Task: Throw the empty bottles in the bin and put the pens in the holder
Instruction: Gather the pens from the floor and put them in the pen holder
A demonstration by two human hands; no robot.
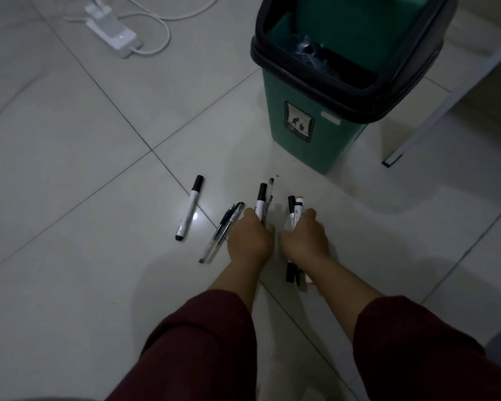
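My left hand point(249, 237) is closed around a white marker with a black cap point(261, 202) and a thin pen beside it. My right hand point(305, 238) grips a bundle of markers point(295, 208), one with an orange-tipped cap; their lower ends stick out below the wrist. On the tiled floor to the left lie a loose white marker with a black cap point(189, 208) and two clear gel pens point(222, 231) side by side, touching my left hand. The green bin point(315, 131) with a black rim stands beyond, and a crumpled clear bottle point(308, 52) shows inside. No holder is in view.
A white power strip point(115, 33) with a plugged adapter and looping cable lies at the far left. A white furniture leg point(446, 102) slants down to the floor right of the bin. My dark red sleeves fill the bottom of the view.
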